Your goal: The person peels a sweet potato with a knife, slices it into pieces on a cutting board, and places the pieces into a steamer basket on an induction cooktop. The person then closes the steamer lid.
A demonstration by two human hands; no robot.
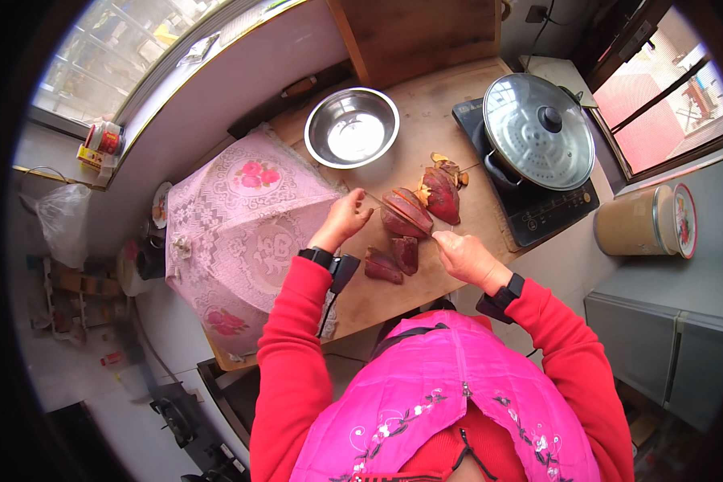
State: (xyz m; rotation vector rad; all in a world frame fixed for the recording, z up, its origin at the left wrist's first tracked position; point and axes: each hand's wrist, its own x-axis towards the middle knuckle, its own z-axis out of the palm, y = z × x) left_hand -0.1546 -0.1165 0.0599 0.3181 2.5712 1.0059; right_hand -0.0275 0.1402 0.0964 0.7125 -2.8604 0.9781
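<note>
My right hand (463,256) grips the handle end of a knife (399,213). Its thin blade runs diagonally across a large red-skinned sweet potato piece (402,224), within a cut. At the blade's far end is my left hand (344,218), fingers partly curled; whether they grip the blade is unclear. Two smaller cut chunks, one (383,266) nearer me and another (405,255) beside it, lie below the piece under the knife. Behind on the right rests another large sweet potato piece (443,196), with trimmed scraps (449,165) by its top.
A stainless steel bowl (352,128) stands at the back of the wooden table (425,114). To the right, a glass-lidded pot (539,132) sits on an induction cooker (554,211). A pink lace food cover (247,229) occupies the left side. Beyond the cooker stands a brown drum (632,220).
</note>
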